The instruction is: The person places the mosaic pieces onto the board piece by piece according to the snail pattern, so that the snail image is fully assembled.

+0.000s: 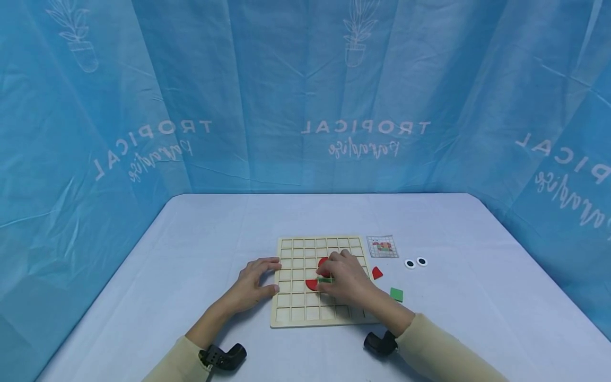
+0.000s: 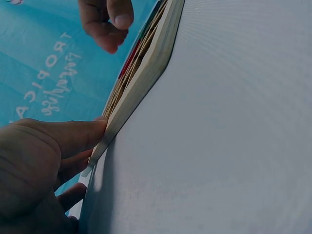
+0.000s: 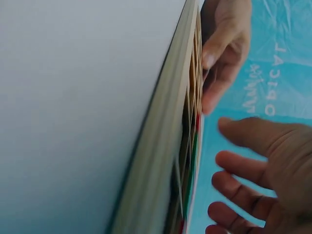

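Board [image 1: 298, 300] beneath the right hand [image 1: 347, 278], beside the left hand's [image 1: 252, 284] fingertips.

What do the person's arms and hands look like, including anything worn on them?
The beige fabric left sleeve and matching beige right sleeve are long and look plain. A black, rounded device shows beside the left one, and a similar black device beside the right. The left hand and right hand are bare, with no gloves visible.
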The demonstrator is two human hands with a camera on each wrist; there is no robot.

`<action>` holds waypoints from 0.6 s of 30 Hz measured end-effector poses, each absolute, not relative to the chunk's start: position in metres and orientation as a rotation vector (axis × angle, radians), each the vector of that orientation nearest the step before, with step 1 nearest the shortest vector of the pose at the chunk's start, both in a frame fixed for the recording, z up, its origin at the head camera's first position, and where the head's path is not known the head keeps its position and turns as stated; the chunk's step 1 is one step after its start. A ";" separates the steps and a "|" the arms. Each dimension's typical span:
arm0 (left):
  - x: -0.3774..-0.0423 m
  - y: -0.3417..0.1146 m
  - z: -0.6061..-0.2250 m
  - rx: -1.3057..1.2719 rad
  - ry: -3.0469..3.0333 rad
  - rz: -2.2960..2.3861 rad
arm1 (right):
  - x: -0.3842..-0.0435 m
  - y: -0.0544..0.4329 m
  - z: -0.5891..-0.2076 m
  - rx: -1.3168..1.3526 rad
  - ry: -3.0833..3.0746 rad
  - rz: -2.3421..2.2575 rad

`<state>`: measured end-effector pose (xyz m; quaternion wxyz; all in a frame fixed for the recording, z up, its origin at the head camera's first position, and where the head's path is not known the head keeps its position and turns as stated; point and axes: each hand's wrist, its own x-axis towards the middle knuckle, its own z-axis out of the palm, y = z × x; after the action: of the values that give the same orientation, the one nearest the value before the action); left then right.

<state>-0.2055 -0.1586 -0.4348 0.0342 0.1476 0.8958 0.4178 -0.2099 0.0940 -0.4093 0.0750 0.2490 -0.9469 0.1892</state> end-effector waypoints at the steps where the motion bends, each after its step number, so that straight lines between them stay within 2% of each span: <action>1: -0.205 -0.159 -0.435 0.460 2.754 1.286 | -0.210 0.097 -0.408 0.725 -2.841 0.584; 18: -0.204 -0.158 -0.433 0.457 2.761 1.271 | -0.189 0.197 -0.401 0.339 -2.915 0.611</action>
<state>-0.2035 -0.1581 -0.4329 0.0339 0.1485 0.8978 0.4132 -0.1887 0.1975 -0.4007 0.0718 0.1128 -0.9700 0.2031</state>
